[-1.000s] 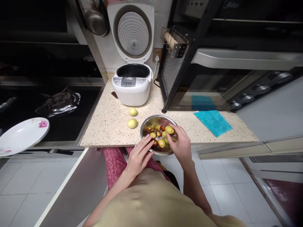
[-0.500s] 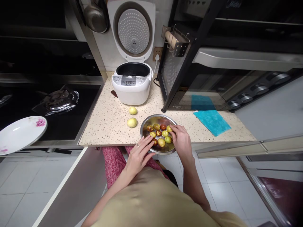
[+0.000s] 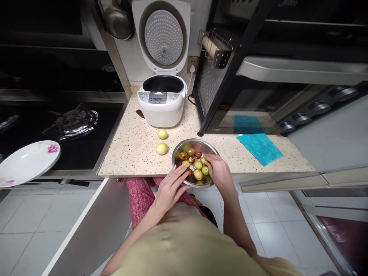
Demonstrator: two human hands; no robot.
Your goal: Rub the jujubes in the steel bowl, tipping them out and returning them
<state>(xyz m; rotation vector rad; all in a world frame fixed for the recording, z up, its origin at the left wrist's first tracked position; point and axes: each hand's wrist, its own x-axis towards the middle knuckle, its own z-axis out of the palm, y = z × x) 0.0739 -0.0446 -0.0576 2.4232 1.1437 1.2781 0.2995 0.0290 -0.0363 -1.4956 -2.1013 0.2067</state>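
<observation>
A round steel bowl [image 3: 177, 149] sits at the counter's front edge with several green and red-brown jujubes [image 3: 198, 174] in it. My left hand [image 3: 171, 186] lies over the bowl's left front rim, its fingers stretched out, the tips beside the jujubes inside. From the right, my right hand [image 3: 220, 172] reaches in, thumb and fingers closed around a yellow-green jujube [image 3: 203, 160]; the fingers partly hide it. Two pale green jujubes [image 3: 162, 148] lie on the counter left of the bowl, one behind the other.
An open white rice cooker [image 3: 163, 111] stands behind the loose jujubes. A blue cloth [image 3: 261, 148] lies at the right, before a black oven [image 3: 253, 99]. On the left are a gas hob [image 3: 77, 122] and a flowered white plate [image 3: 28, 161]. Below the counter, a cabinet door [image 3: 83, 230] stands open.
My right hand has moved the yellow-green jujube slightly inward and down in the bowl. Some jujubes near it have shifted. The left hand stays at the rim.
</observation>
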